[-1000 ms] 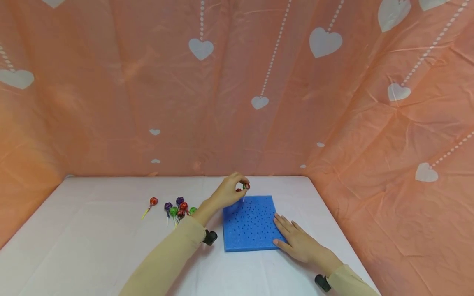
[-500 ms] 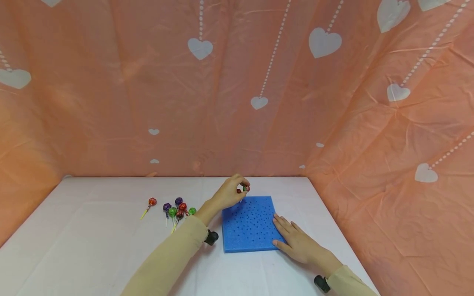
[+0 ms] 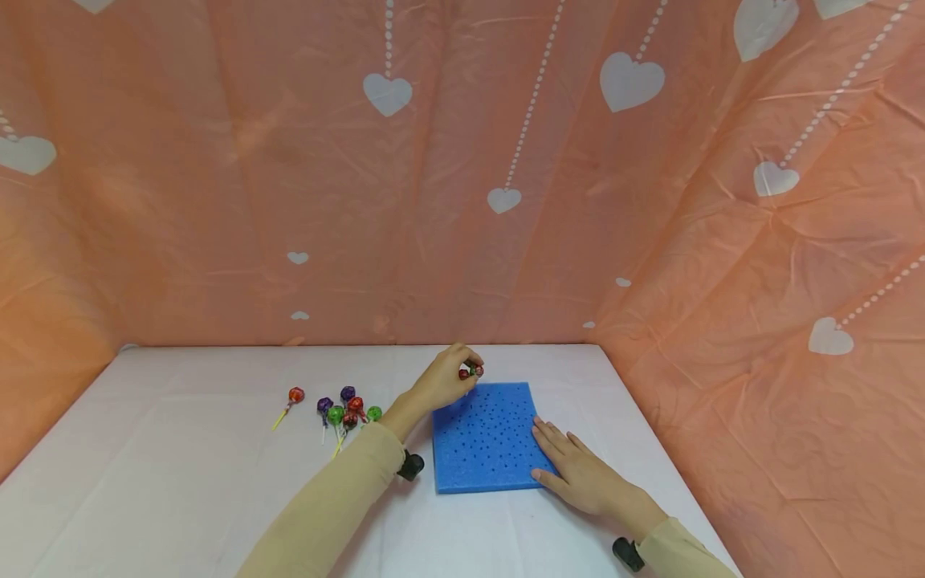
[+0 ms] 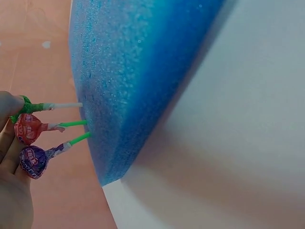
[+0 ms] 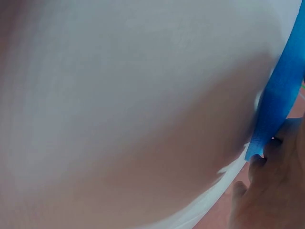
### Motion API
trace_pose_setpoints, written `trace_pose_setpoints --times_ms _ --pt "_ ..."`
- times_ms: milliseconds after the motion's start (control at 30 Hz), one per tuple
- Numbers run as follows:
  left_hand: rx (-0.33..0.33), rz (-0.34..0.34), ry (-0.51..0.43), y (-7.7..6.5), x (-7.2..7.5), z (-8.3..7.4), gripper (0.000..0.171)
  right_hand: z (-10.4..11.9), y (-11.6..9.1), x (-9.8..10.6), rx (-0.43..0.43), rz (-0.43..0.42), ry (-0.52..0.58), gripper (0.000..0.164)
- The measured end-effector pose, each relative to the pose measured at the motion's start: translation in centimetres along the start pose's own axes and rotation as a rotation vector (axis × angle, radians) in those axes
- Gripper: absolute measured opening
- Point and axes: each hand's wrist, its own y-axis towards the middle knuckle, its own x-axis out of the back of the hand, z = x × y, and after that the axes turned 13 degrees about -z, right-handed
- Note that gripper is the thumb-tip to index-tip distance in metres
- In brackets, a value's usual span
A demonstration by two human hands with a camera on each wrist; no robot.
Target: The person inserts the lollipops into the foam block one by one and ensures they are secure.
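Observation:
A blue foam block (image 3: 482, 437) dotted with small holes lies flat on the table. Over its far left corner, my left hand (image 3: 442, 379) pinches a green-wrapped lollipop (image 4: 27, 106) by its head, the white stick reaching the foam. Beside it, a red lollipop (image 4: 29, 129) and a purple lollipop (image 4: 35, 161) stand with green sticks in the foam, close against the fingers. In the head view the left hand hides most of these. My right hand (image 3: 581, 472) rests with fairly straight fingers on the block's right edge, also seen in the right wrist view.
Left of the block lies a loose cluster of lollipops (image 3: 350, 419) in purple, green and red wrappers. A red lollipop (image 3: 296, 395) with a yellow stick lies apart further left. An orange curtain (image 3: 433, 265) with hearts hangs behind the white table (image 3: 181, 482).
My left hand has lowered the pinched lollipop slightly, so its head sits closer to the foam and the red one. The right hand stays on the block.

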Motion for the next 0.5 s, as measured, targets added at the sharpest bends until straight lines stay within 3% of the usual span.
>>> trace_pose_setpoints --times_ms 500 --pt "0.054 0.002 0.036 -0.29 -0.17 0.82 0.023 0.12 -0.04 0.2 -0.001 0.002 0.003 0.079"
